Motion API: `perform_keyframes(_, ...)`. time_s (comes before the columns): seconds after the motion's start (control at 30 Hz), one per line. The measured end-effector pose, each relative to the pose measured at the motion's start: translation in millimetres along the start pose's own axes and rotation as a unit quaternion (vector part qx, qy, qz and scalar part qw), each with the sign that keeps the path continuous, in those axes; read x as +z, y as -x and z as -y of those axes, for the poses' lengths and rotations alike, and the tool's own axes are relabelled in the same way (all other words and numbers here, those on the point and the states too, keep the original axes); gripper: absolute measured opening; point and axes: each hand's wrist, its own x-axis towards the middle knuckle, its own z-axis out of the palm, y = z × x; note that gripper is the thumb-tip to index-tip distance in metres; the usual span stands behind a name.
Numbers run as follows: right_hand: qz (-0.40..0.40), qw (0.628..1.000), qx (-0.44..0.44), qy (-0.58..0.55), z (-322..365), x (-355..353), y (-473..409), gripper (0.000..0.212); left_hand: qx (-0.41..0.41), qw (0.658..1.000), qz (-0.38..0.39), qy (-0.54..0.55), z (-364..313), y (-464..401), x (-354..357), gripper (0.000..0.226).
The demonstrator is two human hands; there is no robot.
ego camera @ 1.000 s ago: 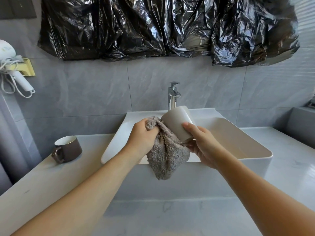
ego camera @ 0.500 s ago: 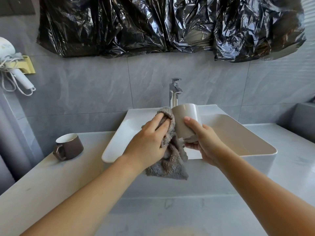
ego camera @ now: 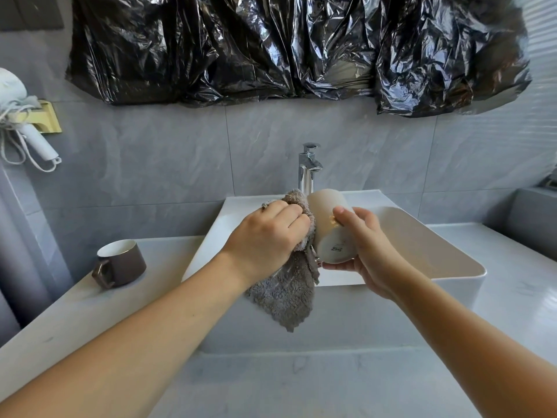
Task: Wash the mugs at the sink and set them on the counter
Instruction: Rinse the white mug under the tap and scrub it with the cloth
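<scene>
A cream mug (ego camera: 330,227) is held tilted over the white sink (ego camera: 422,260), its base turned toward me. My right hand (ego camera: 366,248) grips it round the side and bottom. My left hand (ego camera: 268,233) holds a grey cloth (ego camera: 286,291) and presses it against the mug's left side; the cloth's loose end hangs down over the sink's front edge. A brown mug (ego camera: 120,262) with a white inside stands upright on the grey counter (ego camera: 90,312) left of the sink.
A chrome tap (ego camera: 308,170) rises behind the sink. Black plastic sheeting (ego camera: 286,46) covers the wall above. A white hair dryer (ego camera: 18,122) hangs in a holder at the far left. The counter continues to the right of the sink.
My left hand has rubbed the cloth round the mug's side, from fingers raised over it to a curled grip. My right hand has turned the mug so its base faces me.
</scene>
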Motion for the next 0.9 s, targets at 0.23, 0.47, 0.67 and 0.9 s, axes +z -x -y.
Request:
perform_keyframes(0.23,0.028,0.998,0.053,-0.019,4,-16,3,0.024,0.020,0.998,-0.025,0.053,-17,-3,2,0.040)
perform_keyframes(0.47,0.009,0.999,-0.031,-0.042,-4,-20,-7,0.037,-0.232,0.934,-0.024,0.271,-42,-13,4,0.034)
perform_keyframes(0.67,-0.081,0.990,-0.114,0.001,-8,-23,-13,0.074,-0.366,0.896,0.013,0.251,-53,-36,6,0.013)
perform_keyframes(0.9,-0.100,0.983,-0.152,0.033,-14,-33,-16,0.081,-0.450,0.849,0.011,0.276,-49,-54,16,0.019)
